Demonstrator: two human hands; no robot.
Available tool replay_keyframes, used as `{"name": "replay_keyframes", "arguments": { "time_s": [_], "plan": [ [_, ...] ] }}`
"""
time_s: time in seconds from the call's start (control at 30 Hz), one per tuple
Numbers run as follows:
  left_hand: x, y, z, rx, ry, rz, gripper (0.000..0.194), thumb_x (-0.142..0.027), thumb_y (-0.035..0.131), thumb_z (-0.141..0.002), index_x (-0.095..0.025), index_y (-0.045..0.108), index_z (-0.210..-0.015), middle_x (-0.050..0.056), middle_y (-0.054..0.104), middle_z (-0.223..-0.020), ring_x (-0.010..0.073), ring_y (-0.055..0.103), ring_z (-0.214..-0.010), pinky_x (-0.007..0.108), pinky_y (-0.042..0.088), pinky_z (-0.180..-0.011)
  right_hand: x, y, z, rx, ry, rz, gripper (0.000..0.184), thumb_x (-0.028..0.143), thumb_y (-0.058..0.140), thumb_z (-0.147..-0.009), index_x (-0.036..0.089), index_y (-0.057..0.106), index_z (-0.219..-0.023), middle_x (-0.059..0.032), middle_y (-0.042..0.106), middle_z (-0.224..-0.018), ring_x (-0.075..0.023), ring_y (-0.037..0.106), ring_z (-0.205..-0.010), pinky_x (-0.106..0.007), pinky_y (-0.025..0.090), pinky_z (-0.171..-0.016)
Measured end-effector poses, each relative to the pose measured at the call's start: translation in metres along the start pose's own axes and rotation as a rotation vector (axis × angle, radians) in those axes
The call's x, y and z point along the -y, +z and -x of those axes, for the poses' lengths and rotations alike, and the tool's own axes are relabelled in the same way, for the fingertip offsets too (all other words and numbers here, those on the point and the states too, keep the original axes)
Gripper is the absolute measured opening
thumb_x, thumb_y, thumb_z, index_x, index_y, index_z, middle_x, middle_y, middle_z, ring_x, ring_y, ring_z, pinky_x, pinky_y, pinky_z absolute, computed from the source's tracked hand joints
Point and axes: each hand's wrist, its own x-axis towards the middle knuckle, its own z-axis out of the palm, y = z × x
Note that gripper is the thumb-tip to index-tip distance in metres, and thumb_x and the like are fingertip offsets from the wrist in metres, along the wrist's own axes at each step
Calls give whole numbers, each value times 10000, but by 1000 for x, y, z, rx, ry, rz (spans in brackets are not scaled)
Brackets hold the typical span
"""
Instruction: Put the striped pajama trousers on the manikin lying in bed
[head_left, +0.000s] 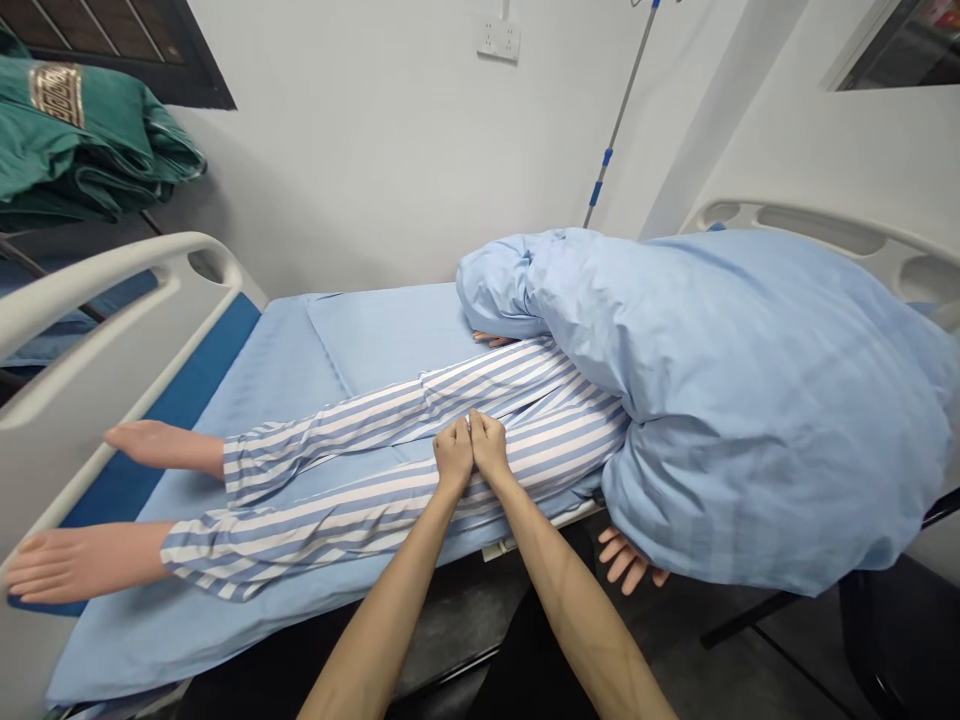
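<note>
My left hand [454,453] and my right hand [488,443] are both closed in fists, side by side and touching. They appear over the near thigh of a manikin lying on the bed; whether they touch the cloth I cannot tell. No fabric is visibly pulled by either fist. Blue-and-white striped trousers [300,535] cover the manikin's legs, with its bare feet [86,562] to the left. A light blue quilt [750,400], bunched up, hides its upper body and head. One manikin hand [626,560] sticks out below the quilt's near edge, another [493,339] at the far side.
The bed's blue sheet [375,325] runs to a white footboard [112,330] at left. A white headboard [825,225] stands at right. Behind are an IV pole [621,110] and a wall socket [498,40]. Folded green cloth [90,150] lies at upper left; a black chair [900,630] stands at lower right.
</note>
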Motion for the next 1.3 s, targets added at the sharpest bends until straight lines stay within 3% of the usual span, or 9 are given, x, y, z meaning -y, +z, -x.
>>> {"name": "replay_keyframes", "arguments": {
  "time_s": [0.17, 0.37, 0.57, 0.7, 0.9, 1.13, 1.3],
  "plan": [
    [21, 2, 5, 27, 42, -218, 393, -270, 388, -944, -217, 406, -555, 31, 550, -580, 157, 462, -597, 295, 275, -631, -3, 2, 0, -6, 17, 8, 468, 546, 373, -908, 240, 335, -556, 29, 404, -514, -128, 351, -543, -279, 277, -533],
    [16, 0, 5, 49, 14, -246, 381, -258, 378, -962, -207, 470, -596, 62, 646, -688, 174, 538, -679, 293, 294, -666, 8, -3, -7, 96, 51, 57, 417, 464, 390, -884, 241, 313, -540, 41, 358, -494, -122, 336, -536, -266, 272, -523],
    [13, -1, 7, 92, 10, -291, 400, -258, 383, -966, -206, 463, -578, 50, 638, -681, 170, 511, -676, 303, 257, -653, 33, -23, -18, 232, -144, 243, 467, 463, 388, -928, 224, 340, -529, 32, 397, -508, -122, 358, -538, -275, 239, -552],
    [14, 0, 7, 82, 0, -295, 422, -279, 364, -984, -204, 493, -590, 46, 647, -693, 165, 512, -689, 300, 274, -675, 21, -29, -16, 274, -118, 328, 449, 408, 395, -951, 222, 376, -543, 22, 438, -522, -129, 400, -558, -273, 247, -573],
    [14, 2, 6, 89, -10, -279, 426, -287, 386, -971, -201, 491, -567, 35, 614, -654, 151, 480, -666, 288, 279, -665, -1, -27, -12, 229, -70, 341, 456, 400, 388, -967, 225, 392, -546, 9, 482, -530, -139, 430, -565, -282, 248, -584],
    [-14, 14, -1, 118, 6, 26, 438, -288, 378, -924, -218, 334, -494, -16, 386, -496, 128, 381, -554, 274, 285, -588, -5, -31, -16, 102, -75, 17, 512, 576, 357, -920, 232, 368, -541, 27, 421, -506, -129, 383, -531, -270, 285, -548],
    [-19, 27, 4, 83, 8, 62, 416, -319, 353, -929, -224, 333, -525, -11, 413, -511, 129, 379, -557, 268, 308, -588, -5, -34, -16, -1, -10, -58, 490, 602, 378, -883, 239, 341, -556, 36, 382, -507, -125, 355, -539, -275, 293, -536]
  ]
}}
